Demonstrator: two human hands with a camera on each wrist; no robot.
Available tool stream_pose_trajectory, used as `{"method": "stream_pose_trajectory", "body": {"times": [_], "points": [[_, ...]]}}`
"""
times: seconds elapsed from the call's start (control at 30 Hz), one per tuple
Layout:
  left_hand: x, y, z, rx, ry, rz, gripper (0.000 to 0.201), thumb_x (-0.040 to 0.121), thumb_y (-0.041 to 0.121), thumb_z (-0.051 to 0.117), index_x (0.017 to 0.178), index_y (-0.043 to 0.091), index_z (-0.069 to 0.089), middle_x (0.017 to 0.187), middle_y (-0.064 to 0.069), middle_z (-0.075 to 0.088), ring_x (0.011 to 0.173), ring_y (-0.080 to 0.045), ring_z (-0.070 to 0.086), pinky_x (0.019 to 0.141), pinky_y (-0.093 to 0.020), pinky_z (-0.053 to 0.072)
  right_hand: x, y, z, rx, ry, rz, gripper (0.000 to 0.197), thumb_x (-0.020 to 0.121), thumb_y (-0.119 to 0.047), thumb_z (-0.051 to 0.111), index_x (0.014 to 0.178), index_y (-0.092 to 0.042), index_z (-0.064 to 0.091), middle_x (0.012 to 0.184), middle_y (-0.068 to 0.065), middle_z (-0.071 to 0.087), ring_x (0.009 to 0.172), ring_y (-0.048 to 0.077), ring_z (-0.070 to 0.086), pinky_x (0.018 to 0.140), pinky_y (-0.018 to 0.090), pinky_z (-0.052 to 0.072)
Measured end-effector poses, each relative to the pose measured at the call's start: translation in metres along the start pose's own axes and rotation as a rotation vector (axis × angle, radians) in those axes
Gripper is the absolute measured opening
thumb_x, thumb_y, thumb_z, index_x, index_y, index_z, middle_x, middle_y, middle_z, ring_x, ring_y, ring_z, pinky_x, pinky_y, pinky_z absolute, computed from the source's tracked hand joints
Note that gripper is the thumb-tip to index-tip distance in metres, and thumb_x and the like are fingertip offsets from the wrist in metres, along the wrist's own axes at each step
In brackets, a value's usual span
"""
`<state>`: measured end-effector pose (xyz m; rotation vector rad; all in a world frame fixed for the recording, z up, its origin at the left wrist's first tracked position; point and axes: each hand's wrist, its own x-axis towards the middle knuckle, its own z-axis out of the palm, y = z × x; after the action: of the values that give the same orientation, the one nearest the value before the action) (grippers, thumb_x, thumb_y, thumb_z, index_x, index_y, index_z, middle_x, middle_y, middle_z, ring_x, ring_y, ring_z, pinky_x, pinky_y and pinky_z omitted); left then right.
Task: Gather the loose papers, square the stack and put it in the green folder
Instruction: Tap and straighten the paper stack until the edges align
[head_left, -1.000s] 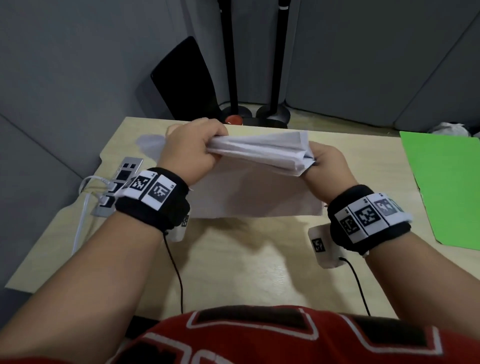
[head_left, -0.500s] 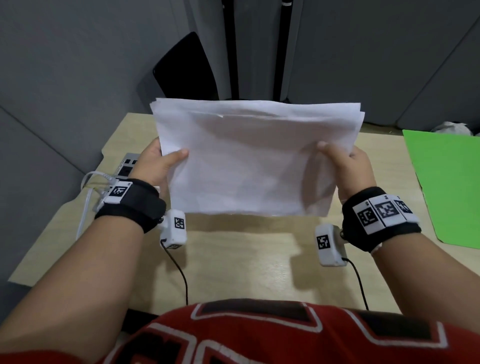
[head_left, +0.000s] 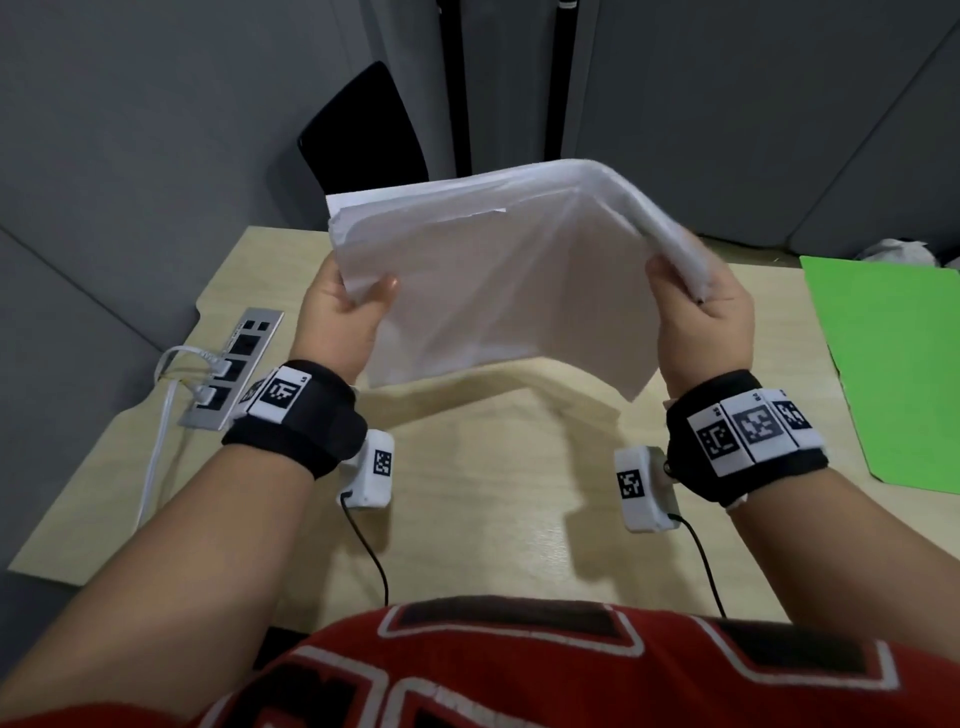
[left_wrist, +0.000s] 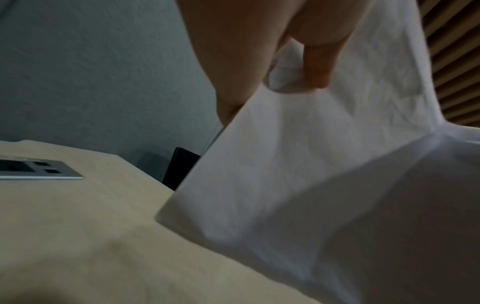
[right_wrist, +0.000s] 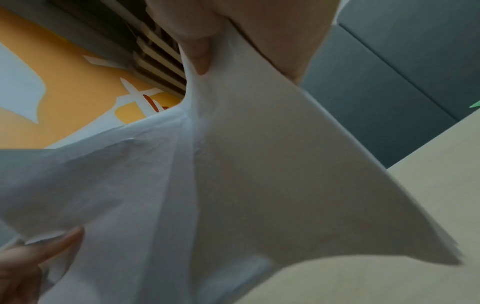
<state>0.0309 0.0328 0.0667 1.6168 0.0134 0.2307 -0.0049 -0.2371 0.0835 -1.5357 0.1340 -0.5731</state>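
White paper first: the stack of papers (head_left: 498, 291) hangs in the air above the middle of the table (head_left: 467, 493), touching nothing but the two hands. Its long axis runs left to right between them, and its broad face is turned toward the person, top edge tipped away toward the far edge of the table. The sheets are not yet flush: at the upper left corner several edges show stepped, and the right side bows over in a rounded bend.

The left hand (head_left: 340, 322) pinches the left edge, thumb on the near face and fingers behind. From the left wrist camera a fingertip (left_wrist: 315, 76) presses into a crumpled fold of the sheet. The right hand (head_left: 701, 317) clamps the bent right edge, fingers curled over it; the right wrist view shows a thumb or finger (right_wrist: 198, 55) pressed against the paper, which fans down from there.

The green folder (head_left: 893, 364) lies flat at the table's right edge, well apart from the stack and on the right hand's side, so that hand is the nearer one. Whether it lies open or closed cannot be told. I judge squaring to be the step in hand: the lower edge points down at bare tabletop, ready to be tapped there. After that the stack must travel rightward along its own long axis.

A power strip (head_left: 234, 364) with white cables sits near the left edge.
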Motion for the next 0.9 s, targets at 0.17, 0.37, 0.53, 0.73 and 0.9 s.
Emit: {"method": "stream_pose_trajectory", "body": {"times": [0.17, 0.37, 0.53, 0.73, 0.9], "points": [[0.001, -0.014, -0.009, 0.022, 0.02, -0.095, 0.044, 0.08, 0.005, 0.068, 0.122, 0.006, 0.056, 0.112, -0.006, 0.068, 0.104, -0.018, 0.065, 0.089, -0.03, 0.053, 0.005, 0.017, -0.006, -0.072, -0.021, 0.139, 0.051, 0.075, -0.017, 0.069, 0.123, -0.021, 0.054, 0.113, -0.005, 0.065, 0.108, 0.015, 0.062, 0.094, 0.033, 0.051], [-0.017, -0.049, -0.004, 0.263, 0.044, -0.253, 0.026, 0.087, 0.009, 0.063, 0.111, 0.017, 0.059, 0.1, 0.002, 0.066, 0.105, -0.024, 0.063, 0.088, -0.032, 0.048, -0.012, 0.041, -0.004, -0.356, -0.194, 0.279, 0.011, 0.088, -0.019, 0.061, 0.097, -0.018, 0.067, 0.084, 0.0, 0.066, 0.079, 0.013, 0.058, 0.076, 0.031, 0.047], [-0.012, -0.034, -0.014, 0.13, 0.11, -0.103, 0.033, 0.078, 0.009, 0.071, 0.109, 0.018, 0.063, 0.099, 0.002, 0.07, 0.091, -0.008, 0.067, 0.077, -0.022, 0.054, -0.011, 0.037, -0.011, -0.068, -0.021, 0.195, 0.027, 0.08, -0.024, 0.072, 0.106, -0.019, 0.066, 0.099, -0.002, 0.071, 0.092, 0.013, 0.067, 0.079, 0.028, 0.054], [-0.019, -0.051, -0.01, 0.167, 0.096, -0.266, 0.042, 0.078, 0.006, 0.073, 0.119, 0.01, 0.06, 0.098, 0.006, 0.067, 0.097, -0.019, 0.066, 0.084, -0.034, 0.054, -0.02, 0.057, -0.015, -0.484, -0.348, 0.49, 0.034, 0.084, -0.018, 0.068, 0.116, -0.007, 0.062, 0.102, 0.006, 0.063, 0.091, 0.021, 0.058, 0.076, 0.029, 0.042], [-0.02, -0.031, -0.004, 0.059, 0.138, -0.117, 0.038, 0.077, 0.003, 0.072, 0.104, 0.028, 0.061, 0.097, 0.007, 0.07, 0.09, -0.008, 0.069, 0.081, -0.025, 0.057, -0.016, 0.043, -0.01, -0.151, -0.105, 0.329, 0.019, 0.081, -0.02, 0.071, 0.1, -0.02, 0.066, 0.093, -0.002, 0.07, 0.085, 0.015, 0.066, 0.074, 0.03, 0.052]]}}
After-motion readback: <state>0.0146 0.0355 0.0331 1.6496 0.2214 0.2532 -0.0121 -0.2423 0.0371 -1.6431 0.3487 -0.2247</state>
